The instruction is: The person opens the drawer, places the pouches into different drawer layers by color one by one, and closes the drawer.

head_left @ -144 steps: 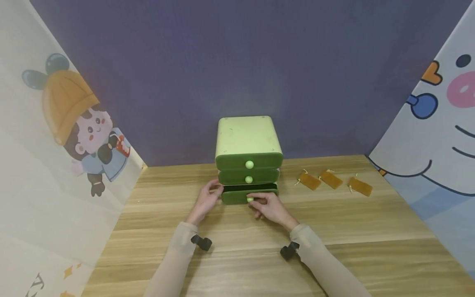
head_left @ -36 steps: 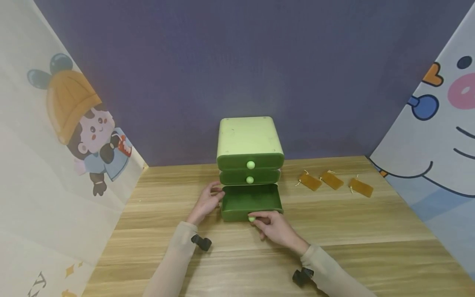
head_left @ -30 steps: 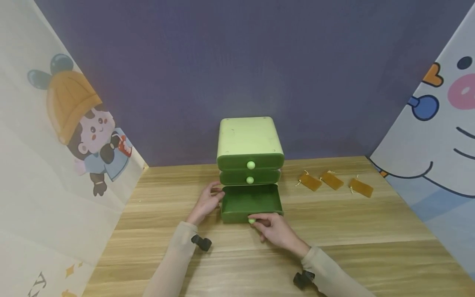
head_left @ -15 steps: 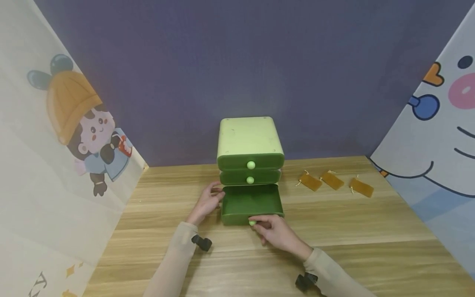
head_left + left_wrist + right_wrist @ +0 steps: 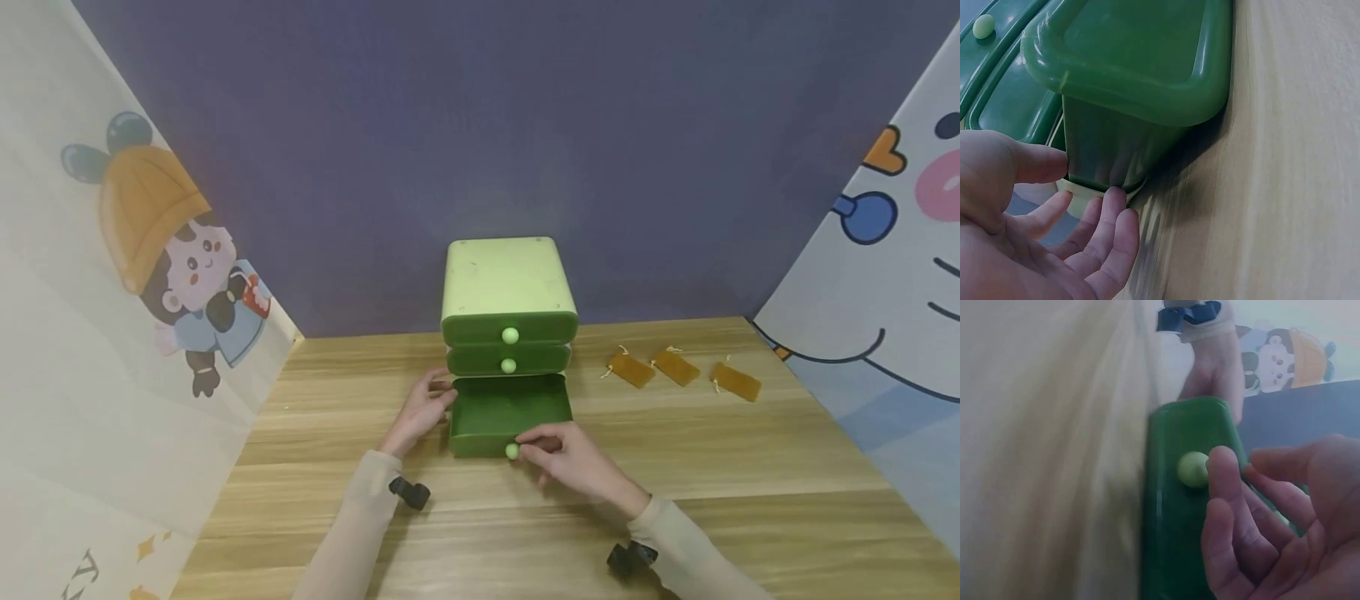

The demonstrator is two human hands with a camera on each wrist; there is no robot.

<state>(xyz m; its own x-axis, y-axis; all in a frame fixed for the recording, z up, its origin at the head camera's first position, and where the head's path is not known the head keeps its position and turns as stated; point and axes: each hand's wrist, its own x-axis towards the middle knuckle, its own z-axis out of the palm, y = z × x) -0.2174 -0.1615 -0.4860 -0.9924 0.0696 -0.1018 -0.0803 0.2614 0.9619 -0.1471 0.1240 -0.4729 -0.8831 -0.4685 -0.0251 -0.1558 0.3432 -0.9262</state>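
A light-green cabinet with dark-green drawers stands against the back wall. Its bottom drawer is pulled well out and looks bare inside; the upper two drawers are closed. My left hand rests at the cabinet's lower left side. In the left wrist view its thumb and fingertips touch around the case edge, beside the drawer's side wall. Close to the round knob of the bottom drawer is my right hand, holding nothing. The right wrist view shows its loosely bent fingers beside the knob, not around it.
Several small orange-brown items come down to three drawstring pouches, a left one, a middle one and a right one, lying right of the cabinet. Cartoon-printed side panels and a dark back wall bound the wooden table.
The bottom drawer has slid out toward me, from slightly ajar to wide open. My right hand has let go of its knob and shifted slightly right. The left hand has stayed at the cabinet's side.
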